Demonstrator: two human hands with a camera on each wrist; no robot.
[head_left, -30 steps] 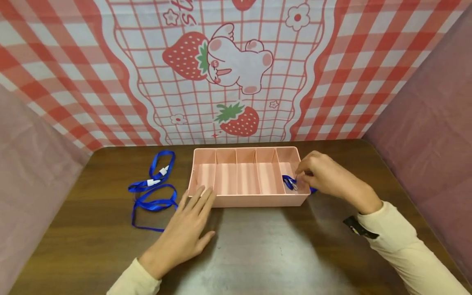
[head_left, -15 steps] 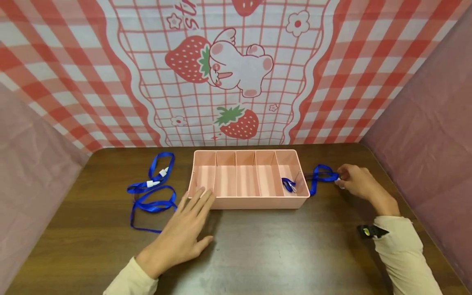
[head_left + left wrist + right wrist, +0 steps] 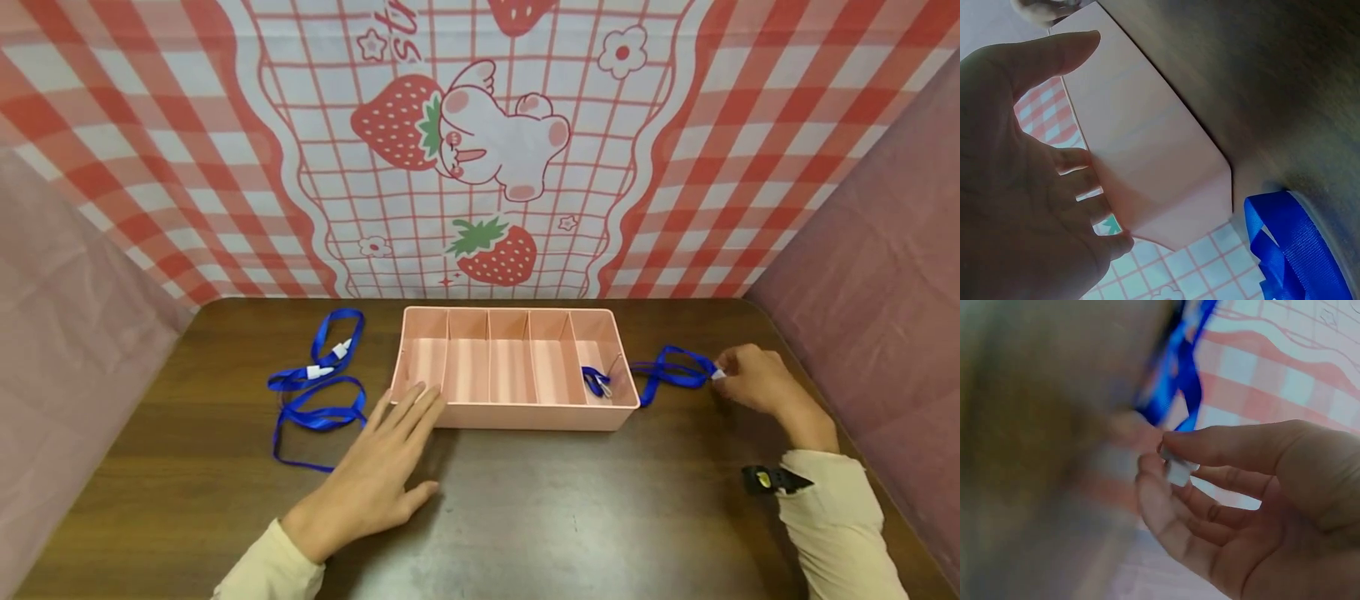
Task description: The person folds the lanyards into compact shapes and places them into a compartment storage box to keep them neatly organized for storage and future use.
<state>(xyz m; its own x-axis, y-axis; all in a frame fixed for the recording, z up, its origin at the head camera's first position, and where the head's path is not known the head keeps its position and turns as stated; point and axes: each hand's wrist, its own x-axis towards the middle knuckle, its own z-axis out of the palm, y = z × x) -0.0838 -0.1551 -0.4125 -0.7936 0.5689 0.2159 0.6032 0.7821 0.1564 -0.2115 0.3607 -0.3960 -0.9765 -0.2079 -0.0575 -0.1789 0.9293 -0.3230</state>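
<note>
My right hand (image 3: 761,383), right of the pink box, pinches the white plastic clip (image 3: 1179,474) of a blue lanyard (image 3: 650,392) between thumb and fingertips. That lanyard's strap lies looped on the table and reaches the box's right end. The pink divided box (image 3: 517,418) stands lengthwise in front of me. Straight fingers of my left hand (image 3: 371,483) rest over its front rim near the left corner; in the left wrist view the fingertips are at the rim. A blue lanyard end with a metal hook (image 3: 596,382) lies in the rightmost compartment.
More blue lanyard straps (image 3: 318,417) with white clips (image 3: 318,372) lie in loose loops left of the box. All this is on a dark wooden table (image 3: 525,517), with a strawberry-print checked cloth (image 3: 495,250) rising behind its back edge.
My right hand has moved from over the rightmost compartment out to the right, drawing the lanyard's clip along the table. The hook end stays in the compartment; my left hand keeps its place.
</note>
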